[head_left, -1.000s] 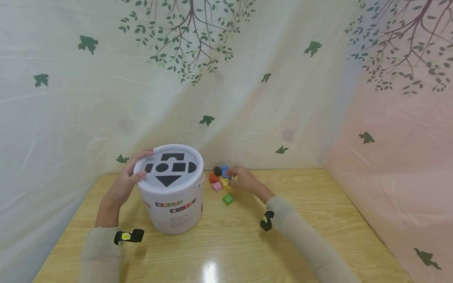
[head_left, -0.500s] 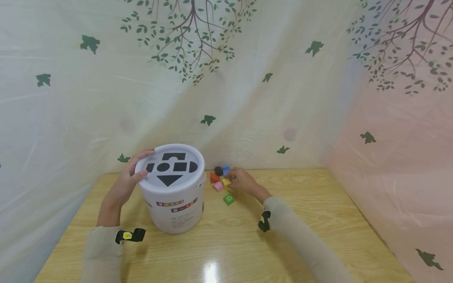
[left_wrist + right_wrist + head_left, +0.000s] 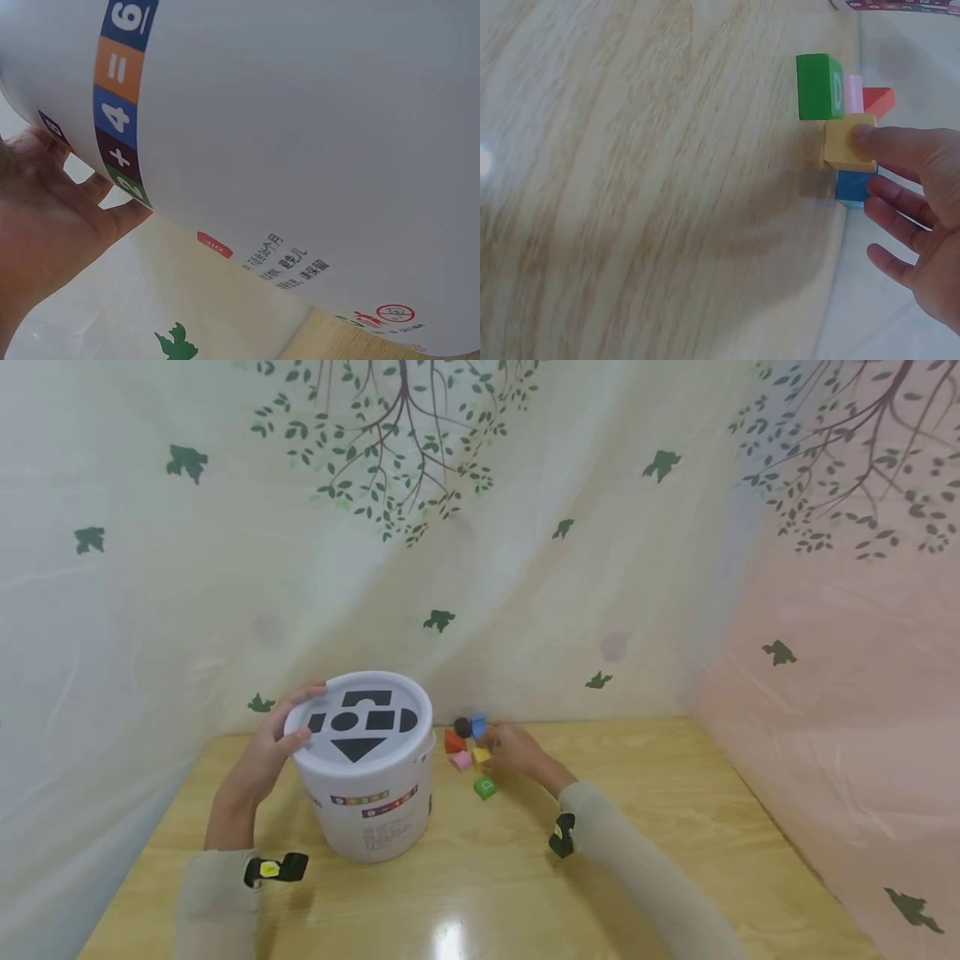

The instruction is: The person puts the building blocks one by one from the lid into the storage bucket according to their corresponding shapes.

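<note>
My left hand grips the rim of a large white bucket, thumb on its lid and fingers round the far side. The lid has dark cut-out shapes, among them a triangle, a circle and an arch. In the left wrist view the bucket wall bears a printed number strip. My right hand is at a small cluster of toy blocks, its thumb against a yellow block and its index finger partly hidden behind it. A blue block lies beside the other fingers, which are loosely bent.
Close to the yellow block lie a green block, a pink block, a red block and a black round piece. The wooden table ends at a printed curtain behind and at the sides.
My right hand has shifted slightly among the blocks, toward the yellow one. The left hand and bucket stay put; the view tilts a little.
</note>
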Action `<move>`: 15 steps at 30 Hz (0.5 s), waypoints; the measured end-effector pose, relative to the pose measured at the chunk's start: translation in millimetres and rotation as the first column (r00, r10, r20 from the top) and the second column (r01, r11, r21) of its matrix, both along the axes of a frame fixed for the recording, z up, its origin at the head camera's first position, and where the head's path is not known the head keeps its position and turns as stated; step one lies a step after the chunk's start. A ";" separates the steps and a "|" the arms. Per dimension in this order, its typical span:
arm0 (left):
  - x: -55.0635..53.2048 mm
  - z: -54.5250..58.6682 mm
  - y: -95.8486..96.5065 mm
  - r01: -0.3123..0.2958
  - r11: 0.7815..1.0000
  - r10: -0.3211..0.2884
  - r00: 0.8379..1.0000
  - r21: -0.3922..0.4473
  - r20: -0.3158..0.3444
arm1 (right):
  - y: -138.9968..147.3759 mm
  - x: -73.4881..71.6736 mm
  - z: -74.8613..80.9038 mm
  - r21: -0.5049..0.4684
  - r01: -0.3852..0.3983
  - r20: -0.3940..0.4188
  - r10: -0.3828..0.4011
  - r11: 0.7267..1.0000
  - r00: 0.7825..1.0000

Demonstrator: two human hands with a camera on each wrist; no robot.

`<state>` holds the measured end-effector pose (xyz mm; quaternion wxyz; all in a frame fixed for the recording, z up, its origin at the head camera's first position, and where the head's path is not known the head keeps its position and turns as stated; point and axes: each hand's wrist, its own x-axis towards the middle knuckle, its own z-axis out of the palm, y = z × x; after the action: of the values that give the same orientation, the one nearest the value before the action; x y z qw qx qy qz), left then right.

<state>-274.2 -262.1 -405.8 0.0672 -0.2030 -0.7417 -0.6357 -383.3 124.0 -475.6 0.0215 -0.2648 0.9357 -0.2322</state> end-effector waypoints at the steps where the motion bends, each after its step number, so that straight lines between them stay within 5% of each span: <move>1: 0.9 -0.9 0.1 0.001 1.000 -0.001 1.000 -0.001 -0.001 | 1.1 1.3 -0.1 0.001 -0.001 0.003 0.001 1.000 1.000; 15: 2.7 -1.1 0.7 -0.001 1.000 0.000 1.000 -0.020 -0.027 | 9.6 8.2 4.9 0.015 0.005 0.065 -0.006 1.000 0.998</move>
<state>-271.5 -261.4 -406.9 0.0753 -0.2120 -0.7472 -0.6254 -375.1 133.5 -470.8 0.0532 -0.2545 0.9368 -0.2340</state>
